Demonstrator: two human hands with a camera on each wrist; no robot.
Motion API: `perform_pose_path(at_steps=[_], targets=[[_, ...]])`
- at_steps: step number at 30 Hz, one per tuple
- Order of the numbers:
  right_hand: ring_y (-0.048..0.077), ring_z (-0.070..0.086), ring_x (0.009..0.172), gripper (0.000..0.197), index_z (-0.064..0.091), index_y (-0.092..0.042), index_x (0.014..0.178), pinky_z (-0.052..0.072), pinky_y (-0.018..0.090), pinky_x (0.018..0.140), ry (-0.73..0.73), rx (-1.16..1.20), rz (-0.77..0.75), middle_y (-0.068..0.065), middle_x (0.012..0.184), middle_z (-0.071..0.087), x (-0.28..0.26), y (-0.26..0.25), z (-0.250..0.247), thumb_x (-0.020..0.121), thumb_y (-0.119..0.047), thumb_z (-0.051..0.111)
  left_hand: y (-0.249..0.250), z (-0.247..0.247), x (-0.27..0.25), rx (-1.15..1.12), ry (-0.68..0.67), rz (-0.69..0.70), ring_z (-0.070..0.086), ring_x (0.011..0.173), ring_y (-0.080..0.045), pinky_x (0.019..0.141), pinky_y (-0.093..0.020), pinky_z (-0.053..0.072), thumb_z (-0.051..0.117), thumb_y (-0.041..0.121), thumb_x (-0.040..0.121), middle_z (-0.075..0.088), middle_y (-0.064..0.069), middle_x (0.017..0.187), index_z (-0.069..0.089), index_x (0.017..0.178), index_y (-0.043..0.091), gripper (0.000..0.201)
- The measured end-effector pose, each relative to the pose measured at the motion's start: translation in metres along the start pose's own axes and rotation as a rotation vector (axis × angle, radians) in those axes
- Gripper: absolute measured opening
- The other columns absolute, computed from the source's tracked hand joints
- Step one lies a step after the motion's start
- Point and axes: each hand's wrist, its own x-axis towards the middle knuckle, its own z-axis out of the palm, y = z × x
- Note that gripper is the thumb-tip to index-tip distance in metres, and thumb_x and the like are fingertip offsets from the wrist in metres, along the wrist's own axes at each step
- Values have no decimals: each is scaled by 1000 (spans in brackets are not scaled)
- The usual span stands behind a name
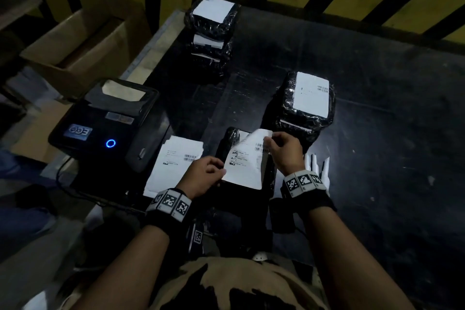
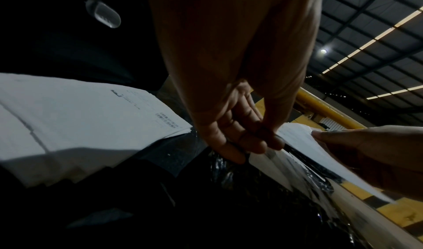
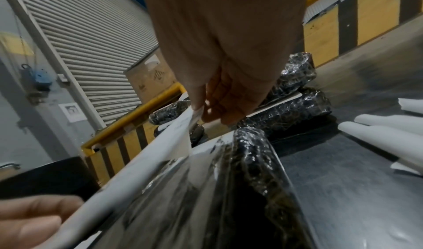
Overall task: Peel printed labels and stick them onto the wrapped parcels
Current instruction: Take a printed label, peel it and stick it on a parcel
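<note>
A white printed label (image 1: 245, 158) is stretched between my two hands above a black wrapped parcel (image 1: 227, 142) lying near the table's front edge. My left hand (image 1: 222, 172) pinches the label's near left corner. My right hand (image 1: 269, 141) pinches its far right edge. In the left wrist view the left fingers (image 2: 251, 140) curl on the label (image 2: 320, 160) over the shiny parcel (image 2: 240, 186). In the right wrist view the right hand (image 3: 199, 111) lifts the label (image 3: 146, 162) at a slant above the parcel (image 3: 247, 171).
A pile of printed labels (image 1: 173, 163) lies left of the parcel, in front of the black label printer (image 1: 105, 121). Labelled parcel stacks stand far (image 1: 214, 33) and right (image 1: 307, 100). Curled white backing strips (image 1: 317, 166) lie by my right wrist. A cardboard box (image 1: 83, 40) sits left of the table.
</note>
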Motion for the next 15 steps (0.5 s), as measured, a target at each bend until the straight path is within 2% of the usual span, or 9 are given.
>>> perform_pose_path(at_steps=[2, 3, 7, 10, 11, 13, 15], targets=[[21, 71, 83, 10, 70, -14, 95, 57, 40, 84, 6, 26, 5, 5, 86, 73, 2, 1, 1, 89, -21, 68, 1, 1, 0, -5, -16, 3, 60, 60, -14, 64, -25, 51, 65, 11, 89, 66, -4, 72, 59, 102, 10, 14], [20, 70, 82, 11, 70, -14, 97, 57, 39, 83, 14, 58, -9, 5, 87, 73, 0, -1, 1, 89, -21, 67, 2, 1, 0, -7, -23, 10, 60, 61, -14, 64, -23, 51, 65, 12, 89, 67, -4, 74, 59, 105, 10, 17], [3, 59, 68, 15, 67, -9, 106, 50, 20, 70, 26, 187, -143, 4, 82, 66, -3, -9, -2, 91, -13, 64, 4, -1, 0, -37, -44, 49, 63, 67, -15, 67, -24, 54, 65, 13, 89, 72, -10, 86, 60, 112, 14, 23], [6, 59, 70, 36, 55, -14, 126, 52, 18, 70, 16, 265, -161, 4, 81, 60, -1, -10, -2, 91, -10, 64, 3, -3, 1, -53, -40, 55, 62, 66, -16, 68, -25, 54, 66, 13, 89, 72, -14, 89, 60, 113, 13, 25], [9, 60, 71, 40, 52, -17, 127, 53, 19, 69, 12, 276, -144, 6, 81, 60, 0, -10, -2, 91, -10, 65, 3, -3, 2, -57, -35, 55, 62, 66, -17, 68, -27, 53, 66, 13, 89, 72, -15, 90, 60, 113, 13, 25], [14, 62, 71, 30, 52, -23, 114, 52, 21, 63, 12, 230, -125, 8, 82, 62, 2, -7, -1, 90, -10, 65, 1, -3, 3, -43, -25, 57, 61, 65, -17, 68, -29, 52, 65, 12, 89, 72, -17, 89, 59, 113, 12, 24], [14, 63, 70, 17, 56, -24, 93, 52, 22, 64, 16, 154, -105, 4, 79, 65, 4, -3, 1, 90, -9, 65, 0, -2, 4, -17, -16, 52, 60, 65, -17, 67, -28, 52, 64, 12, 89, 70, -18, 86, 59, 112, 12, 24]])
